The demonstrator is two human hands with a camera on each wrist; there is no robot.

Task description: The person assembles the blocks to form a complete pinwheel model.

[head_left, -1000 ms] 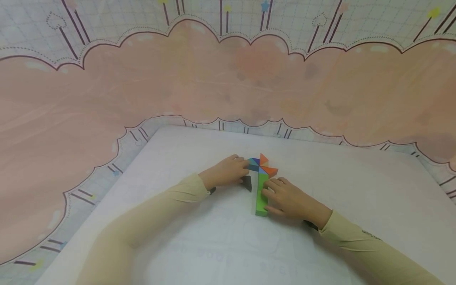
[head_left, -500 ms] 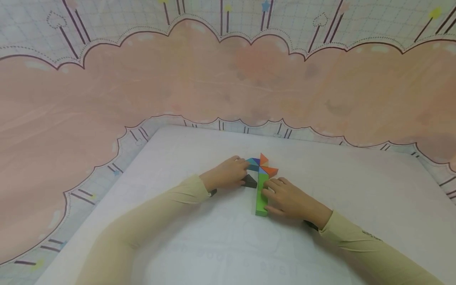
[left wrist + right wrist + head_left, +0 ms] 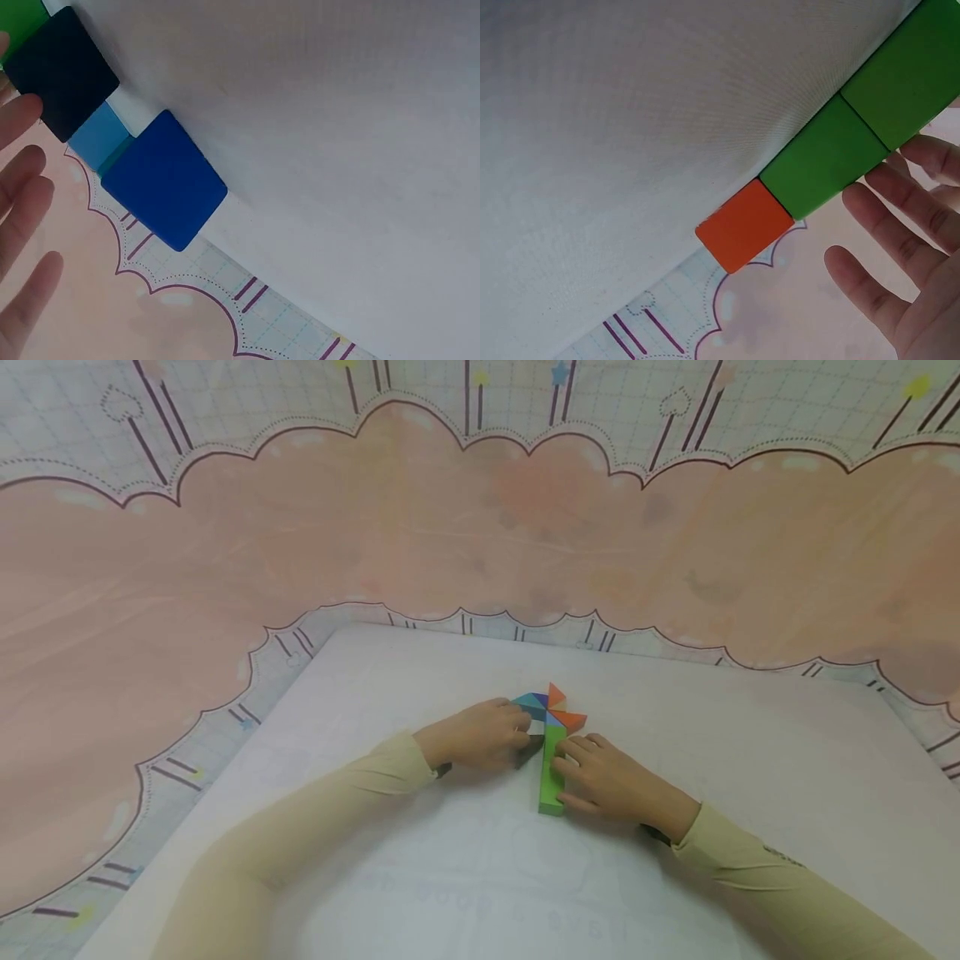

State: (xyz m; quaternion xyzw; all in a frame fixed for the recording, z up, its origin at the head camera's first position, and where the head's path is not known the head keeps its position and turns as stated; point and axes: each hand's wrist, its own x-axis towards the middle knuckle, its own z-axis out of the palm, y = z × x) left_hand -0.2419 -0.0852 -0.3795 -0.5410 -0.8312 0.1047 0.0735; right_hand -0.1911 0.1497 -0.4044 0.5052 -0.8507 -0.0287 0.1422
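Observation:
In the head view, a pinwheel of small triangular blocks lies on the white tabletop, in orange, blue and teal. A long green bar of two blocks runs from it toward the person. My left hand holds a dark triangular block close against the bar's left side, its fingertips partly covering it. In the left wrist view, fingers lie at the edge of this dark block. My right hand rests its fingers on the green bar. The right wrist view shows those fingers along the green blocks.
A blue block face stands beyond the dark block in the left wrist view. The orange block adjoins the green end in the right wrist view. Behind the white table hangs a peach patterned cloth.
My left hand has drawn slightly toward the person, uncovering more of the teal block. The dark block has turned and now sits closer to the green bar. The right hand stays put.

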